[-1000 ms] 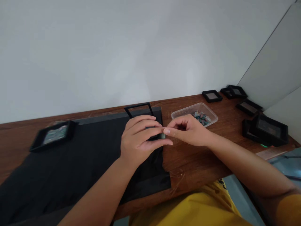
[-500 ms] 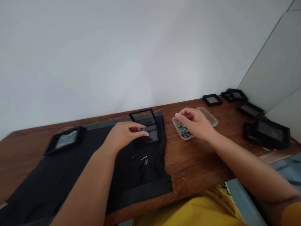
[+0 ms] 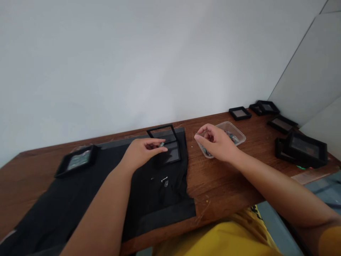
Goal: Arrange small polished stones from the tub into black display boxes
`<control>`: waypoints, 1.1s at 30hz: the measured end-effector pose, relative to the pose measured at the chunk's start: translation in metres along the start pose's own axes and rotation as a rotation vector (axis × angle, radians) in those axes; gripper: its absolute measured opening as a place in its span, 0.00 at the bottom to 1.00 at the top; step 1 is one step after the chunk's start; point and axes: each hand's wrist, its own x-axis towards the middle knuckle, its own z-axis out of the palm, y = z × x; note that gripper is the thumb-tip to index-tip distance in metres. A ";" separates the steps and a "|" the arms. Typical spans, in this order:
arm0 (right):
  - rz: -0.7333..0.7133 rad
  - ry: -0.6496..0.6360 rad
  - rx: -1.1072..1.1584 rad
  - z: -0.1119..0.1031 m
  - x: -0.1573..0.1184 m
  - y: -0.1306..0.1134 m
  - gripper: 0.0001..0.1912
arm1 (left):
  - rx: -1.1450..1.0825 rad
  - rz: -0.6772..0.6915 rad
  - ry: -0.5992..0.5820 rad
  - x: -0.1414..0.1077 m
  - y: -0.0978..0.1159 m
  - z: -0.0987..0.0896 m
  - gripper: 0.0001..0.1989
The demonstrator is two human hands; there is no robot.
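Observation:
My left hand (image 3: 142, 152) pinches a small greenish piece (image 3: 161, 144) between thumb and fingers. It hovers over a black box frame (image 3: 174, 153) whose thin black lid frame (image 3: 161, 129) stands up at the back. Over a clear plastic tub (image 3: 238, 133) of small green and grey pieces (image 3: 231, 137), my right hand (image 3: 217, 141) has its thumb and fingertips closed together. Whatever is between those fingertips, if anything, is too small to make out. On the black cloth (image 3: 149, 204), nearer to me, lie a small white piece (image 3: 164, 179) and a clear bit (image 3: 166, 184).
At the left a black frame (image 3: 76, 161) holds several greenish pieces. More black frames stand at the right: one near the wall (image 3: 240, 113), others in the corner (image 3: 282, 123) and a stack (image 3: 305, 147) by the table's right edge. A wall rises behind the wooden table (image 3: 213, 185).
My right hand has shifted slightly left over the tub, uncovering pieces on its right side. My left hand stays above the frame, with the greenish piece now showing more clearly.

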 end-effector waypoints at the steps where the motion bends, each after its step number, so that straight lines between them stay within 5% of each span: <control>1: -0.002 -0.009 0.001 0.000 0.000 0.001 0.13 | -0.037 -0.002 0.004 0.000 0.000 0.000 0.26; 8: 0.002 -0.026 0.015 0.000 0.001 0.002 0.14 | -0.250 -0.072 0.061 0.000 0.002 0.003 0.23; 33: -0.002 -0.141 -0.154 -0.001 -0.005 -0.007 0.12 | -0.411 -0.022 0.153 -0.002 0.006 0.004 0.27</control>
